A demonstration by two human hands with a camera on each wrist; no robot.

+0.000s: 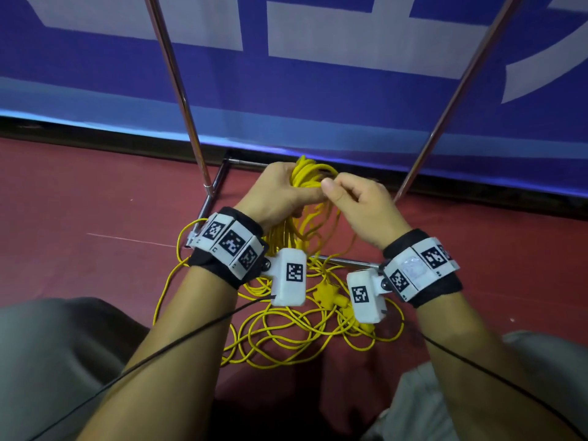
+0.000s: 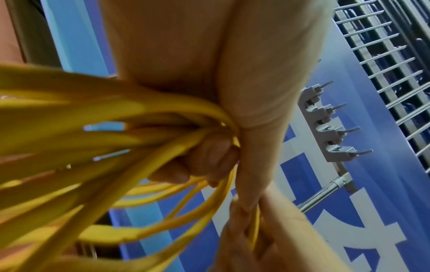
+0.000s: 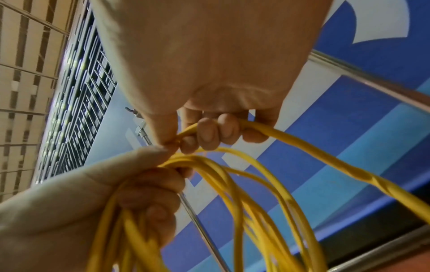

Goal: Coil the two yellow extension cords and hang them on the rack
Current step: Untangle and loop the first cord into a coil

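Note:
My left hand [image 1: 280, 192] grips a bundle of yellow cord loops [image 1: 307, 176] above the floor; its curled fingers [image 2: 209, 158] wrap the coil [image 2: 116, 139]. My right hand [image 1: 353, 202] pinches a single strand of the same cord [image 3: 291, 139] beside the left thumb, with the fingers [image 3: 216, 132] curled round it. The coil [image 3: 232, 193] hangs below both hands. More yellow cord [image 1: 286, 326] lies tangled on the red floor under my wrists, with yellow plugs [image 1: 327, 296] in it. The rack's hooks [image 2: 335, 125] show high up in the left wrist view.
Two slanted metal rack poles [image 1: 178, 90] [image 1: 458, 93] rise on either side of my hands, and the rack's base bars [image 1: 343, 261] lie on the red floor [image 1: 79, 202]. A blue and white banner [image 1: 318, 74] stands behind. My knees [image 1: 47, 361] are at the frame's bottom corners.

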